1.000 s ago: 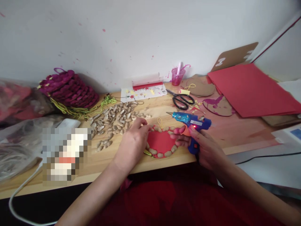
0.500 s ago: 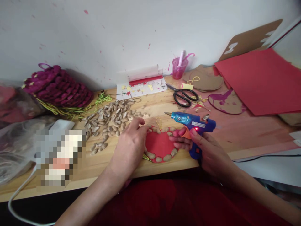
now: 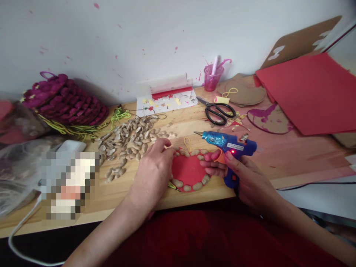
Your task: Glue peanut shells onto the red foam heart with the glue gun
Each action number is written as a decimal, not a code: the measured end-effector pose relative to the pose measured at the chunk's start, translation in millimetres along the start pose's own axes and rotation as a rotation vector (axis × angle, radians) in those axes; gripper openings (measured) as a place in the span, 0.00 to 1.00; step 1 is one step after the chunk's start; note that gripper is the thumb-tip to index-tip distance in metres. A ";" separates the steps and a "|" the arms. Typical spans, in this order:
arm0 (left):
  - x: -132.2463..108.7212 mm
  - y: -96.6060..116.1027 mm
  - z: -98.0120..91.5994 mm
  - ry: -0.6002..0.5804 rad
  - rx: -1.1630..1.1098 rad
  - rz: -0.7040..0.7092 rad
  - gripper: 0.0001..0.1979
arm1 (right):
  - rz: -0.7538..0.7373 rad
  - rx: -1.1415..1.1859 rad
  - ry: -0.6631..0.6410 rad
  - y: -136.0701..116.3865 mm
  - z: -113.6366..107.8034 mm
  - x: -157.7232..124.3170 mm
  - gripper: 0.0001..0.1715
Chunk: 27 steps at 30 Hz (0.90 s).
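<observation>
My right hand [image 3: 249,174] is wrapped round the handle of a blue hot glue gun [image 3: 236,148], with fingers by its orange trigger. A red light glows on the gun, and its nozzle points left above the table. A round red card [image 3: 187,168] lies near the table's front edge, rimmed with peanut shells [image 3: 197,186] and with a yellow cord loop [image 3: 188,144] at its top. Over the card's left edge my left hand [image 3: 154,170] is bent with its fingers curled down. Its fingertips are hidden, so whatever they pinch cannot be made out.
Loose peanut shells [image 3: 130,137] lie left of centre. Behind are a purple shell-covered craft piece [image 3: 69,100], paper stars on a white sheet [image 3: 167,104], black-handled scissors [image 3: 217,111] and a pink-stained cup [image 3: 213,78]. Red card sheets [image 3: 311,92] and cardboard shapes [image 3: 246,92] lie right.
The camera view has shifted slightly. Both hands keep the same pose, the left at the red card's edge and the right round the glue gun.
</observation>
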<state>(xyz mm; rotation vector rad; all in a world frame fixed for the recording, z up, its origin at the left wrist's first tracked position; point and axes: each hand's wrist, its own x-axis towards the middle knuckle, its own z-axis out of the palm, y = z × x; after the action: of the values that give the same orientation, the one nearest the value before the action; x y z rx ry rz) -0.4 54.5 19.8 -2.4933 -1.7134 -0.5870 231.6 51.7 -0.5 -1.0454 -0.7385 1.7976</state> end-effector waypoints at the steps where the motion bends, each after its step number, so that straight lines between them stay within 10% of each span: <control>1: 0.2 -0.1 0.0 -0.004 -0.003 -0.002 0.05 | 0.001 -0.002 0.001 -0.1 0.3 0.3 0.14; 27: -0.7 -4.3 0.5 0.016 -0.180 -0.129 0.07 | 0.021 -0.061 0.024 -3.9 2.4 -0.4 0.11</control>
<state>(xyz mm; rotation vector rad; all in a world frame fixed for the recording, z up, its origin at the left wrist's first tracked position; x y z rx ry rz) -4.4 55.7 18.4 -2.4970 -1.9064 -0.8042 231.1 52.8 3.9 -1.1166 -0.7743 1.7866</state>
